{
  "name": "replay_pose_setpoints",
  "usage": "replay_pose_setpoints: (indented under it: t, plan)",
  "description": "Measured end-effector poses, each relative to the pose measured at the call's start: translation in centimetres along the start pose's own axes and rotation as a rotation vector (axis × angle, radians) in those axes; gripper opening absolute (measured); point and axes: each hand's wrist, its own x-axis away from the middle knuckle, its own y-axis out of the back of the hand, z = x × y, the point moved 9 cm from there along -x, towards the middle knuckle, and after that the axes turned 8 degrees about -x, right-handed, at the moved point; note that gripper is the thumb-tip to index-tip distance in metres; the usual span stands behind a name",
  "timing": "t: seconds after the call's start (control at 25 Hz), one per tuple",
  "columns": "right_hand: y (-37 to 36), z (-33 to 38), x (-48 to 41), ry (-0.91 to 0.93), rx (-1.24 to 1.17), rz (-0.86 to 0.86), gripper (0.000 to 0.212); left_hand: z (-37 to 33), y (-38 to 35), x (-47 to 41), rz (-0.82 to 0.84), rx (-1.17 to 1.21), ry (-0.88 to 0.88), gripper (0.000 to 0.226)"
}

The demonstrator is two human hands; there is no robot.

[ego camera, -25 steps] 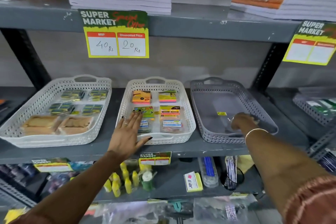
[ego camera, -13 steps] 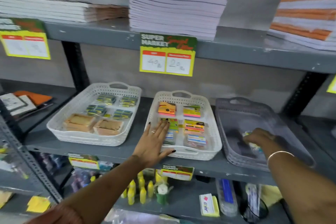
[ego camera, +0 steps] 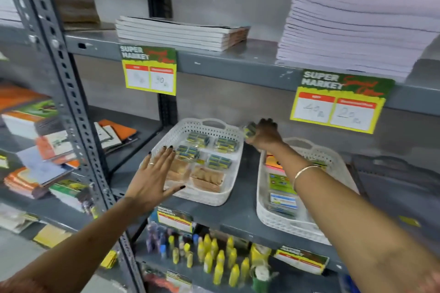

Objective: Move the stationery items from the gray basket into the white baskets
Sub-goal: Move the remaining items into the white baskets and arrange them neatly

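Observation:
Two white baskets stand on the middle shelf. The left white basket (ego camera: 215,126) holds several small green-and-blue packets and tan packs. The right white basket (ego camera: 273,221) holds colourful sticky-note packs. The gray basket (ego camera: 400,171) sits blurred at the far right, its inside hard to see. My right hand (ego camera: 266,134) is over the far right corner of the left white basket, shut on a small green packet (ego camera: 250,130). My left hand (ego camera: 156,175) is spread open, fingers resting on the near left rim of that basket.
Price tags (ego camera: 150,70) hang from the upper shelf edge (ego camera: 238,66), just above my right hand. Notebook stacks (ego camera: 352,28) lie on top. A perforated steel upright (ego camera: 71,102) stands at left, with books beyond it. Yellow bottles (ego camera: 221,261) fill the shelf below.
My right hand has left the gray basket and crossed left with a small packet to the left white basket. My left hand shifted from the middle basket's rim to the left one's. The view swung left.

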Motion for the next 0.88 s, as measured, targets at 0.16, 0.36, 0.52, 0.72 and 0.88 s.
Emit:
replay_pose_setpoints:
  t: [0.16,0.36,0.52,0.72,0.88]
  plan:
    - [-8.3,5.4,-2.2,0.060,-0.043,0.180,0.069,1.9,-3.8,1.4,0.095,-0.018,-0.032,0.093]
    - [-15.6,5.3,-3.2,0.033,0.045,0.330,0.068,2.1,-5.2,1.4,0.055,0.028,-0.007,0.092]
    - [-17.2,4.2,-3.7,-0.023,0.047,0.327,0.066,2.0,-5.1,1.5,0.041,0.056,0.014,0.093]
    - [-17.5,4.2,-4.1,-0.051,0.051,0.338,0.072,2.1,-5.2,1.4,0.039,0.097,0.023,0.092]
    - [-17.3,4.2,-4.0,-0.021,0.089,0.343,0.072,2.0,-5.2,1.4,0.034,0.098,0.020,0.092]
